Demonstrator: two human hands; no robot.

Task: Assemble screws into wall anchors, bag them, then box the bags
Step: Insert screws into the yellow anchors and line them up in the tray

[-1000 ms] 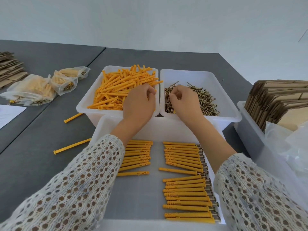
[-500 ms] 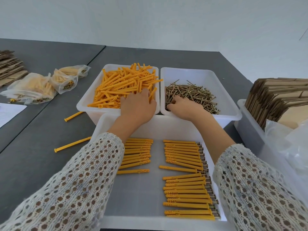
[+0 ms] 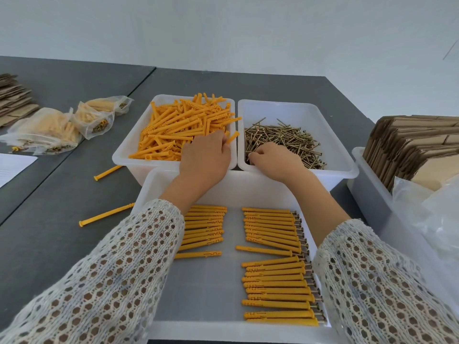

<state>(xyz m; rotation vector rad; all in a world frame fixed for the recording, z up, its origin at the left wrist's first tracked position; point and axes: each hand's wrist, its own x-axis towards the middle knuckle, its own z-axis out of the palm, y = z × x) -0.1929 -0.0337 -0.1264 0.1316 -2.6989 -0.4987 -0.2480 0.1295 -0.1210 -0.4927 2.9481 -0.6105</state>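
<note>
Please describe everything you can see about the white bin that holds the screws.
The screw bin is a white, rectangular tub that looks like plastic, with rounded corners and a flat rim. It stands upright on the grey table, side by side with the bin of orange anchors. A loose heap of brass-coloured screws covers its near left part; the rest is bare. The right hand reaches in, fingers curled into the screws.

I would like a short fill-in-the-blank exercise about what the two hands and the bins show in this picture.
1. The left hand reaches into the bin of ____ wall anchors.
2. The right hand is in the bin of ____.
3. The finished anchors lie in rows in the ____ tray.
4. Two loose anchors lie on the ____ table.

Missing words: orange; screws; white; grey
</note>
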